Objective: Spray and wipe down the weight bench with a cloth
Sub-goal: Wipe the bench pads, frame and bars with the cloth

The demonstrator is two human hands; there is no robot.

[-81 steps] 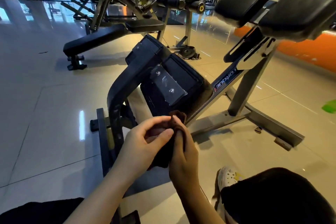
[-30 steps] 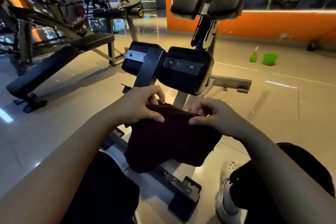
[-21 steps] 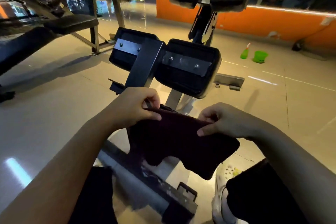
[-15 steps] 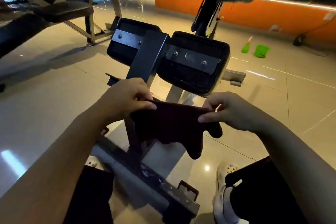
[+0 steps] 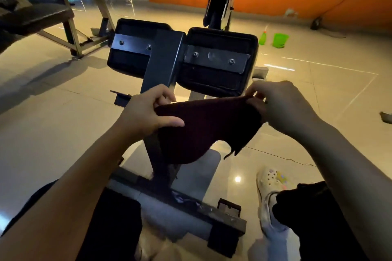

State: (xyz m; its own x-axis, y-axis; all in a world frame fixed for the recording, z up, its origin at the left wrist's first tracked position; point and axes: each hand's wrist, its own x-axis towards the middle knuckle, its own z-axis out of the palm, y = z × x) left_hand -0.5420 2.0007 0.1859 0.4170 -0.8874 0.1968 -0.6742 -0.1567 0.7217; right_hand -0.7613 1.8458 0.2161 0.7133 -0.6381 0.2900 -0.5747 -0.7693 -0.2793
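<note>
Dark maroon cloth (image 5: 203, 127), limp and sagging, frayed corner dangling, pinched between left hand (image 5: 146, 112) and right hand (image 5: 282, 106) fingers.

Cloth (image 5: 203, 127) went from a bunched wad pinched between both hands 2.7 s ago to opened out, stretched flat between them. Left hand (image 5: 146, 112) now grips the 9 o'clock edge, right hand (image 5: 282, 106) pinches the 3 o'clock corner; hands have moved apart. Since 0.5 s ago the cloth is pulled tauter, one corner hanging at 5 o'clock. View swung round: spray bottle (image 5: 263, 38) and green cup (image 5: 280, 40) now at 1 o'clock, pads (image 5: 216, 74) face-on.
</note>
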